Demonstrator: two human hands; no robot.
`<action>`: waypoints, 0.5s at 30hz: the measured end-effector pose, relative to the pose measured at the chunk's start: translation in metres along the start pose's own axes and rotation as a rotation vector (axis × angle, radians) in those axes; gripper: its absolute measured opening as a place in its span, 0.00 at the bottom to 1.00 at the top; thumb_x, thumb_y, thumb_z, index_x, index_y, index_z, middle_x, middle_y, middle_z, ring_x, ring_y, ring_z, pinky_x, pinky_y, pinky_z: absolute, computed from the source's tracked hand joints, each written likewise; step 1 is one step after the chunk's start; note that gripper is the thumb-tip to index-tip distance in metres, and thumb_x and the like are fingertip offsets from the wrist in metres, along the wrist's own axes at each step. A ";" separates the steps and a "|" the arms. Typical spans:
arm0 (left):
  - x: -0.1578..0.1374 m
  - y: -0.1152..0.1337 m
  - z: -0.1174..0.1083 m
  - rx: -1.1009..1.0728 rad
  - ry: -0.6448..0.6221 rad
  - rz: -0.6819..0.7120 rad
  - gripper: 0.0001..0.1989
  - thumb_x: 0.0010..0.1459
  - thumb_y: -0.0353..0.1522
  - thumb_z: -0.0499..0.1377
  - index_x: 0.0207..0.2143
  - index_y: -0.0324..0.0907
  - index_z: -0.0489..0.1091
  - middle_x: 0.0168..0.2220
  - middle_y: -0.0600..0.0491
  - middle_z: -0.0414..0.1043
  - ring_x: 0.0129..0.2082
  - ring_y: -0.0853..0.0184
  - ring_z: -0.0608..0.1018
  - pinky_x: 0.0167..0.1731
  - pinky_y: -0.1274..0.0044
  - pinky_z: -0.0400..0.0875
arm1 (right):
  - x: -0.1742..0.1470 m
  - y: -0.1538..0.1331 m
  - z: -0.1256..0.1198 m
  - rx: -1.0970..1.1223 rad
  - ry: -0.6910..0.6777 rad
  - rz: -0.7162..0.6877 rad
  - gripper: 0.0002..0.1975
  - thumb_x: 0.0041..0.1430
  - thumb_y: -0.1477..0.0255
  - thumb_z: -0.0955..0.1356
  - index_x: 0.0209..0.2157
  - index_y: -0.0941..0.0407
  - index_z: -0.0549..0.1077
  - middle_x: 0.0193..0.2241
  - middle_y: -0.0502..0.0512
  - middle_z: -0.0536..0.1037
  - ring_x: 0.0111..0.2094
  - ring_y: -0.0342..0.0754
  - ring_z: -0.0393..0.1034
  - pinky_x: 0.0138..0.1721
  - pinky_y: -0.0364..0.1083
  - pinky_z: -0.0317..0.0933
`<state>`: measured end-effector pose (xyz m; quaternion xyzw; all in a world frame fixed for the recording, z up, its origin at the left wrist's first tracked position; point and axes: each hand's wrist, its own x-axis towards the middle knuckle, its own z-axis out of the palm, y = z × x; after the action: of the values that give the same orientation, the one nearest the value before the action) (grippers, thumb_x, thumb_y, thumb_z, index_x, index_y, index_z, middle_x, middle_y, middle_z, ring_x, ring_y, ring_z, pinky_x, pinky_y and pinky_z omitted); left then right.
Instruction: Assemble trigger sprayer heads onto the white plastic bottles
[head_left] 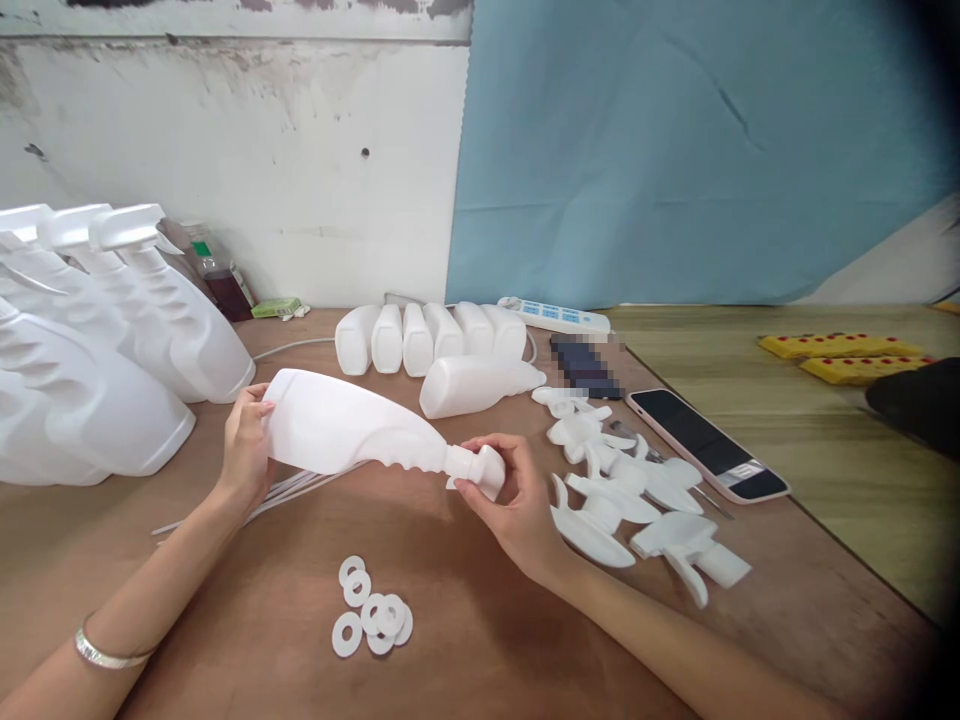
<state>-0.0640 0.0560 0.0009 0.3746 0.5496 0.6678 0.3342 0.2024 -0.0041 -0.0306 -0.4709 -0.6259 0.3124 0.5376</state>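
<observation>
A white plastic spray bottle [337,420] lies sideways in the air between my hands, its neck to the right. My left hand [249,440] is closed around the base end. At the neck, my right hand [514,495] grips a white trigger spray head [489,470], which meets the bottle's mouth. Whether it is fastened there I cannot tell. Below the bottle, several flat white ring washers [382,618] lie on the brown table [277,640]. Thin white tubes [292,487] lie partly hidden behind my left wrist. Several loose trigger spray heads [622,490] are piled right of my right hand.
Assembled spray bottles [142,300] stand at the left. Several white bottles [431,338] lie at the back, one bottle [480,385] nearer. A power strip [559,317], a phone [709,445], a dark pixelated object [585,368] and a dark-liquid bottle [225,285] are also there.
</observation>
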 end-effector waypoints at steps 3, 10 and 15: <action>-0.002 -0.001 0.001 -0.018 0.001 -0.077 0.15 0.39 0.36 0.54 0.33 0.41 0.64 0.23 0.59 0.66 0.20 0.71 0.67 0.16 0.83 0.60 | 0.000 -0.001 0.000 0.017 0.023 -0.026 0.16 0.50 0.74 0.69 0.40 0.52 0.62 0.40 0.53 0.72 0.41 0.48 0.68 0.41 0.49 0.64; -0.002 -0.003 0.001 -0.060 -0.029 -0.124 0.15 0.38 0.36 0.54 0.32 0.41 0.64 0.25 0.59 0.67 0.22 0.71 0.68 0.19 0.83 0.62 | -0.001 -0.004 -0.005 0.056 -0.048 0.167 0.19 0.51 0.64 0.69 0.43 0.53 0.62 0.26 0.48 0.70 0.22 0.42 0.66 0.23 0.42 0.65; -0.009 -0.002 0.005 -0.064 -0.018 -0.134 0.15 0.38 0.36 0.54 0.32 0.41 0.64 0.23 0.60 0.65 0.20 0.72 0.66 0.18 0.83 0.60 | -0.001 -0.005 -0.007 0.131 -0.104 0.245 0.13 0.56 0.61 0.64 0.39 0.53 0.63 0.25 0.48 0.70 0.24 0.44 0.69 0.24 0.43 0.66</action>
<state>-0.0554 0.0510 -0.0012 0.3321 0.5489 0.6576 0.3949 0.2076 -0.0075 -0.0246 -0.4910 -0.5690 0.4398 0.4916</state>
